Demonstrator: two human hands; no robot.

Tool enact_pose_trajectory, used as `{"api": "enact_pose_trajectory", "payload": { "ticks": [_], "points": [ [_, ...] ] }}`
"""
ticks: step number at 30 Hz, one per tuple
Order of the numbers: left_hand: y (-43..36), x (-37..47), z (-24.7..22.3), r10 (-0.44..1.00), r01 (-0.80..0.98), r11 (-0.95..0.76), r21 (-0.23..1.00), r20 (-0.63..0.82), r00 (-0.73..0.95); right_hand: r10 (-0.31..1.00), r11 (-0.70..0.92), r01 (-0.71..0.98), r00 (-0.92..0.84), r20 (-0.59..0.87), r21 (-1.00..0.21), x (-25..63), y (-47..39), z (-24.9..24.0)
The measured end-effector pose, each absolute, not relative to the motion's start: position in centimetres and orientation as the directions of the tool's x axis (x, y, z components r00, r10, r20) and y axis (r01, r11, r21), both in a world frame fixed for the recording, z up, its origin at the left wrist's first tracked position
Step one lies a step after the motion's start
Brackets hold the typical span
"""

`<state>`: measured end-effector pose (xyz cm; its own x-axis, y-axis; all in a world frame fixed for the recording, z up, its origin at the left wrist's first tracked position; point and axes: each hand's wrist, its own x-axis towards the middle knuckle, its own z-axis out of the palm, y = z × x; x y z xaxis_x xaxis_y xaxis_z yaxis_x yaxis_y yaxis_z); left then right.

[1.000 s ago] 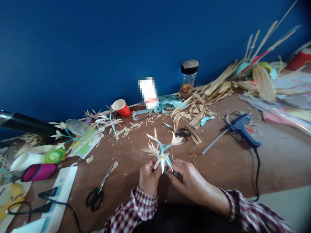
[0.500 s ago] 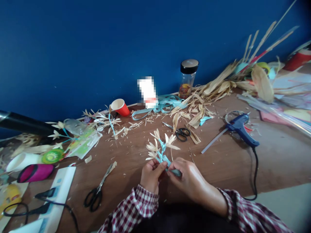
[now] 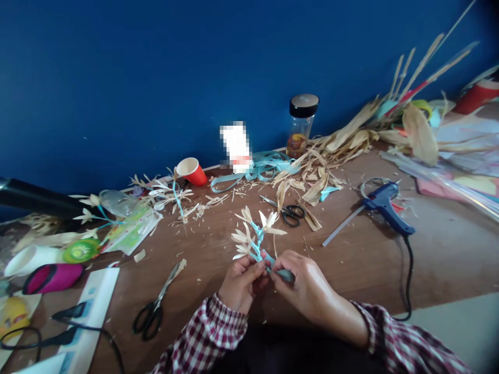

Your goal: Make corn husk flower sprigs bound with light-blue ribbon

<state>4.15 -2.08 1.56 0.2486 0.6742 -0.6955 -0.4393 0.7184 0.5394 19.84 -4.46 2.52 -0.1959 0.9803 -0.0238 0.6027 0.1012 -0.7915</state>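
Flower sprig [image 3: 259,235], pale petals, blue-wrapped stem: above desk [image 3: 210,249], your left grip [image 3: 262,267] pinched on its stem; your right grip [image 3: 274,271] closed on blue tape [image 3: 286,275]. Lettering: none legible.

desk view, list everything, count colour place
flower sprig: one, cream and blue, centre, held
strip: one, blue, centre, held
other sprigs: at least two, cream and blue, back left
scissors: two pairs, black, left and centre
glue gun: one, blue, right
ribbon: one heap, blue, back
husks: many, tan, right
jar: one, clear, back
cup: one, red, back
white cup: one, white, left
pouch: one, magenta, left
power strip: one, white, left
clutter: several, mixed, both sides
table: one, brown, beneath
wall: one, blue, behind
sleeves: two, maroon, checked, bottom
hands: two, lower centre
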Motion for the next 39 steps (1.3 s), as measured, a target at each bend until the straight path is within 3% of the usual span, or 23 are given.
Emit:
{"api": "enact_pose_trajectory", "payload": {
  "ticks": [5,9,15,20,26,32,39],
  "points": [
    [-2.3,3.8,0.8,0.82,-0.3,0.57,0.765,-0.549,0.16,0.98,0.071,0.557,-0.194,-0.046,-0.828,19.9,-4.2,2.9],
    [-2.4,3.3,0.4,0.886,-0.185,0.457,0.87,-0.429,0.174,0.955,-0.082,0.393,-0.232,-0.186,-0.916,20.1,-3.8,3.3],
    [-2.4,3.0,1.0,0.847,-0.114,0.514,0.85,-0.482,0.222,0.903,-0.258,0.239,-0.284,-0.321,-0.936,20.2,-3.2,3.0],
    [-2.2,3.1,1.5,0.87,-0.016,0.456,0.89,-0.442,0.219,0.882,-0.333,0.179,-0.287,-0.373,-0.926,19.9,-3.2,2.3],
    [-2.8,3.0,0.7,0.815,-0.14,0.565,0.813,-0.524,0.25,0.901,-0.343,0.146,-0.229,-0.369,-0.928,19.2,-3.6,0.9],
    [-3.1,3.0,0.2,0.856,-0.178,0.496,0.85,-0.444,0.265,0.919,-0.359,0.141,-0.12,-0.376,-0.923,18.8,-3.6,0.6],
    [-3.4,3.3,-0.7,0.838,-0.283,0.546,0.789,-0.522,0.161,0.918,-0.377,0.054,-0.115,-0.381,-0.925,18.3,-3.9,0.6]
  ]
}}
